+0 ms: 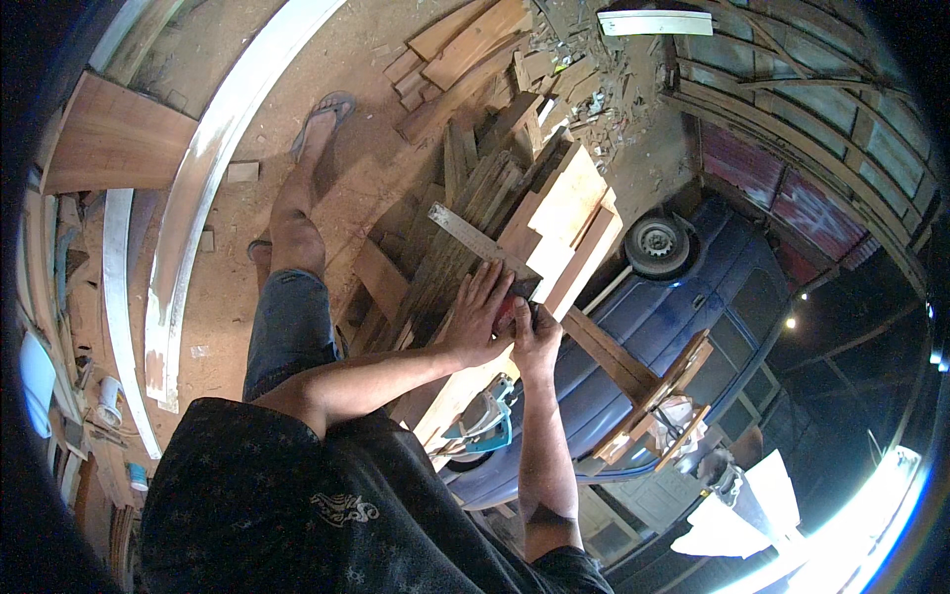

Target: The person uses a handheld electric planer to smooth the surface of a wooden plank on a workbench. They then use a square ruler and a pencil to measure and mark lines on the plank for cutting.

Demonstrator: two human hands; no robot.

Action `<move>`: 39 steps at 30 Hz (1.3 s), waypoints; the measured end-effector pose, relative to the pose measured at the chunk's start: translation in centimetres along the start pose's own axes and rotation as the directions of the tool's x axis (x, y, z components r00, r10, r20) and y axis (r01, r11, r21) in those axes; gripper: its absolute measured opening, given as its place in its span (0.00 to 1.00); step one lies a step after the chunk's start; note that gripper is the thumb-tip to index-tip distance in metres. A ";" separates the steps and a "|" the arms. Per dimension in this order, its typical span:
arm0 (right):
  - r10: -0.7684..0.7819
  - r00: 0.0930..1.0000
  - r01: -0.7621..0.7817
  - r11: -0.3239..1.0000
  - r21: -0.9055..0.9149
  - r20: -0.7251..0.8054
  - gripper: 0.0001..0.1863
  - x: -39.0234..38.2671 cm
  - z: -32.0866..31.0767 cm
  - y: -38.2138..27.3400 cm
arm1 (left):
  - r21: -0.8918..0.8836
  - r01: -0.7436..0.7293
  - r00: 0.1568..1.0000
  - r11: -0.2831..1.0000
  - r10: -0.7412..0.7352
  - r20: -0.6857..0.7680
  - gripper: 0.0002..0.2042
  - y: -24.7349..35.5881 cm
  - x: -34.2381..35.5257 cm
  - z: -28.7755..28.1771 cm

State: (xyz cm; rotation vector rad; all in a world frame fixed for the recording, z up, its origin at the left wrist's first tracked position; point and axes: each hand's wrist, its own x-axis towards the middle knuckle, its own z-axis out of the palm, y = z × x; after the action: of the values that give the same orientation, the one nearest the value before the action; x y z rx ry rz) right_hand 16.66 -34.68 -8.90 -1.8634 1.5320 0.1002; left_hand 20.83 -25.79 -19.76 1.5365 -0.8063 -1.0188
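Observation:
A worn, pale straight strip [462, 228], perhaps a ruler or square blade, lies across stacked timber and meets a small dark piece with red on it [509, 311], too covered to name. My left hand [477, 319] rests over that end with fingers stretched out on the strip and dark piece. My right hand [536, 339] is closed at the red and dark piece, thumb up, just right of my left fingers. Pale boards [562, 203] and darker rough lengths [465, 183] lie beneath and around the strip.
A blue van [693, 317] stands to the right, with a wooden rack of pieces [643, 416] before it. Long white-edged planks [223, 129] lie left of my legs. Offcuts [465, 45] and scraps are strewn at the top. A bright lamp [881, 495] glares at lower right.

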 end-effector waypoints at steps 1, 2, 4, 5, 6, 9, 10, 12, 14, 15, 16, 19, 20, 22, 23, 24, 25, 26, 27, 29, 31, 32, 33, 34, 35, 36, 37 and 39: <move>0.019 1.000 -0.019 1.000 0.018 0.008 0.17 0.1 -0.1 0.1 | 0.000 0.003 1.000 1.000 -0.003 0.002 0.45 0.1 0.0 -0.1; 0.020 1.000 -0.020 1.000 -0.003 0.019 0.17 0.1 -0.2 0.1 | -0.010 0.005 1.000 1.000 -0.005 -0.002 0.45 0.1 0.1 -0.1; 0.017 0.999 -0.016 0.999 -0.040 0.036 0.17 0.3 -0.5 0.1 | -0.022 0.003 1.000 1.000 -0.003 -0.010 0.45 0.1 0.1 0.0; 0.016 0.999 -0.014 0.999 -0.050 0.037 0.16 0.2 -0.5 -0.1 | -0.022 -0.002 1.000 1.000 0.002 -0.014 0.45 0.1 0.1 0.0; 0.017 0.999 -0.015 0.998 -0.063 0.038 0.16 0.2 -0.5 -0.4 | -0.024 -0.004 1.000 1.000 0.004 -0.015 0.45 0.1 0.1 -0.1; -0.027 0.999 0.031 0.992 -0.123 0.041 0.16 0.3 -0.6 -0.5 | -0.042 -0.034 0.996 0.999 0.030 -0.089 0.45 0.2 0.2 -0.1; -0.049 0.998 0.055 0.987 -0.148 0.042 0.16 0.4 -0.7 -0.4 | -0.049 -0.047 0.991 0.998 0.041 -0.125 0.45 0.3 0.2 -0.1; -0.049 0.998 0.052 0.995 -0.082 0.040 0.16 0.3 -0.5 0.1 | -0.044 -0.051 0.992 0.998 0.045 -0.122 0.45 0.2 0.1 0.0; -0.052 0.998 0.054 0.997 -0.056 0.040 0.17 0.3 -0.5 0.5 | -0.050 -0.049 0.992 0.998 0.043 -0.116 0.45 0.2 0.0 0.0; -0.056 0.998 0.059 0.996 -0.063 0.043 0.17 0.3 -0.6 0.5 | -0.059 -0.046 0.993 0.997 0.039 -0.113 0.44 0.3 0.1 -0.1; -0.061 0.997 0.064 0.995 -0.070 0.045 0.17 0.4 -0.6 0.5 | -0.067 -0.042 0.993 0.997 0.035 -0.109 0.44 0.3 0.1 -0.3; -0.035 0.999 0.041 0.982 -0.183 0.038 0.21 0.4 -0.7 0.6 | -0.064 -0.031 0.996 0.997 0.026 -0.084 0.44 0.4 0.1 -0.6; -0.023 0.999 0.029 0.984 -0.178 0.038 0.21 0.4 -0.7 0.5 | -0.058 -0.031 0.996 0.998 0.026 -0.082 0.44 0.5 0.1 -0.6; 0.001 0.999 0.005 0.986 -0.169 0.036 0.21 0.1 -0.7 -0.2 | -0.048 -0.029 0.997 0.998 0.026 -0.079 0.45 0.3 0.0 -0.4; -0.009 1.000 0.013 0.988 -0.151 0.028 0.21 0.1 -0.6 0.0 | -0.035 -0.022 0.998 0.999 0.020 -0.058 0.45 0.2 -0.1 -0.3; -0.019 1.000 0.022 0.991 -0.134 0.019 0.21 0.1 -0.5 0.3 | -0.024 -0.015 0.999 1.000 0.014 -0.036 0.46 0.1 -0.1 -0.2; -0.029 1.000 0.030 0.993 -0.117 0.010 0.21 0.1 -0.4 0.4 | -0.012 -0.008 1.000 1.000 0.008 -0.015 0.46 -0.1 -0.1 -0.1; -0.041 0.999 0.042 0.994 -0.105 0.006 0.21 0.1 -0.3 0.5 | -0.001 -0.010 1.000 1.000 0.010 -0.008 0.46 -0.2 -0.1 0.1; -0.053 0.999 0.053 0.994 -0.092 0.002 0.21 0.2 -0.3 0.5 | 0.011 -0.011 1.000 1.000 0.011 -0.001 0.46 -0.2 -0.1 0.1; -0.048 0.999 0.048 0.998 -0.051 -0.001 0.20 0.1 -0.2 0.6 | 0.014 -0.009 1.000 1.000 0.009 0.005 0.47 -0.3 0.0 0.2; -0.016 1.000 0.016 1.000 0.007 0.004 0.18 0.2 -0.1 0.8 | 0.000 -0.002 1.000 1.000 0.002 0.002 0.47 -0.2 0.0 0.0; -0.014 1.000 0.014 1.000 0.000 0.003 0.18 0.2 -0.1 0.7 | -0.001 -0.002 1.000 1.000 0.002 0.002 0.47 -0.1 0.0 0.0; -0.012 1.000 0.012 1.000 -0.007 0.002 0.17 0.1 -0.1 0.5 | -0.001 -0.002 1.000 1.000 0.002 0.004 0.47 -0.1 0.0 -0.1; -0.009 1.000 0.009 1.000 -0.014 0.001 0.17 0.1 -0.1 0.3 | -0.001 -0.001 1.000 1.000 0.001 0.005 0.47 -0.1 0.0 -0.1; -0.006 1.000 0.005 1.000 -0.025 -0.001 0.18 0.1 -0.1 0.3 | -0.006 -0.003 1.000 1.000 0.003 0.003 0.47 -0.1 0.0 -0.1; -0.002 1.000 0.002 0.999 -0.036 -0.002 0.19 0.1 -0.1 0.4 | -0.010 -0.003 1.000 1.000 0.003 0.000 0.47 -0.1 0.0 -0.1; 0.001 1.000 -0.001 0.999 -0.048 -0.004 0.21 0.1 -0.2 0.4 | -0.015 -0.005 1.000 1.000 0.004 -0.003 0.47 -0.1 0.0 -0.1; -0.016 1.000 0.016 0.999 -0.039 0.009 0.21 0.1 -0.3 0.7 | -0.029 -0.011 1.000 1.000 0.010 -0.016 0.47 -0.1 0.0 -0.1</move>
State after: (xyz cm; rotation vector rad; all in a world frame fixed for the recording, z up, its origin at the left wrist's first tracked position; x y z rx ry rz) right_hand 16.02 -34.96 -9.09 -1.9034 1.5190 0.1318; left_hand 20.96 -25.73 -19.81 1.5129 -0.7845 -1.0050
